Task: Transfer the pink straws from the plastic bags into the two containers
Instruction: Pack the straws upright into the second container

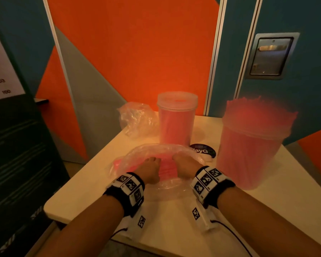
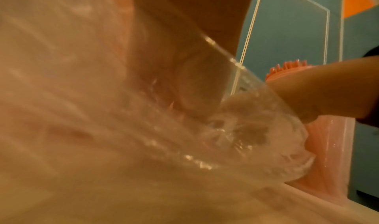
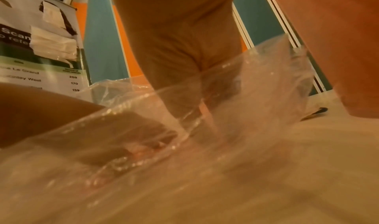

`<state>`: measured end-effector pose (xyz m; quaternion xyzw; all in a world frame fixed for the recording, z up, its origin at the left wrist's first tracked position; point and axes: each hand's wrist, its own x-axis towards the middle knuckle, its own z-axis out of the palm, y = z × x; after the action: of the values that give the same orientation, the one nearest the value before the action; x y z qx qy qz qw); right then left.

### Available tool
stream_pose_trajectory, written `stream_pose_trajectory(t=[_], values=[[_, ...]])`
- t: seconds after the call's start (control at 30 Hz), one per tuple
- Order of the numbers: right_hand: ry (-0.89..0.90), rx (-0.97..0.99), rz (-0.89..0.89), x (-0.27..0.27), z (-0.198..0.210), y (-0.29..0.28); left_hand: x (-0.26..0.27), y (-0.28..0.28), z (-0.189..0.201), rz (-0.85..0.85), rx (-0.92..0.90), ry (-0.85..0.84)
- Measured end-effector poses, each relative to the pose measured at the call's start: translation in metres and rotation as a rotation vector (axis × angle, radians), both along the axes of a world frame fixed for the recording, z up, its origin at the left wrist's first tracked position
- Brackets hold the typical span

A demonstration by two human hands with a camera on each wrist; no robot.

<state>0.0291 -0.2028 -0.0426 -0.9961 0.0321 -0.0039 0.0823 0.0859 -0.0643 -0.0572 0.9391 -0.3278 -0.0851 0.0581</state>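
head view: at lower centre of the frame a clear crinkled plastic bag point(image 1: 156, 175) lies on the pale square table point(image 1: 267, 210), a bundle of thin pink straws point(image 1: 167, 168) inside it. the left hand point(image 1: 150, 170) and right hand point(image 1: 186, 166) both reach into the bag's mouth on either side of the bundle; whether the fingers have closed on it i cannot tell. the straws should be light, smooth and easily bent, so taking them around the middle as one bunch seems best. behind, a lidded clear container point(image 1: 176, 119) and an open one at right point(image 1: 252, 145) are both packed pink.

left wrist view: blurred film point(image 2: 102, 98) fills the frame; the fingers are hidden.

right wrist view: the fingers show only dimly behind wrinkled film point(image 3: 184, 146), their hold unreadable.
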Motion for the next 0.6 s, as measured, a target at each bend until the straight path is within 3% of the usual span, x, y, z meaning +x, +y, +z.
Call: stream_pose_trajectory(t=[0.1, 0.33, 0.6], values=[[0.016, -0.084, 0.047, 0.003, -0.005, 0.001, 0.001, -0.002, 0.0, 0.007, 0.093, 0.027], [0.019, -0.238, 0.115, 0.004, -0.016, -0.002, -0.002, -0.007, -0.001, -0.031, 0.155, -0.13], [0.036, -0.088, 0.143, 0.003, -0.016, 0.007, -0.001, -0.009, -0.004, -0.034, 0.154, -0.057]])
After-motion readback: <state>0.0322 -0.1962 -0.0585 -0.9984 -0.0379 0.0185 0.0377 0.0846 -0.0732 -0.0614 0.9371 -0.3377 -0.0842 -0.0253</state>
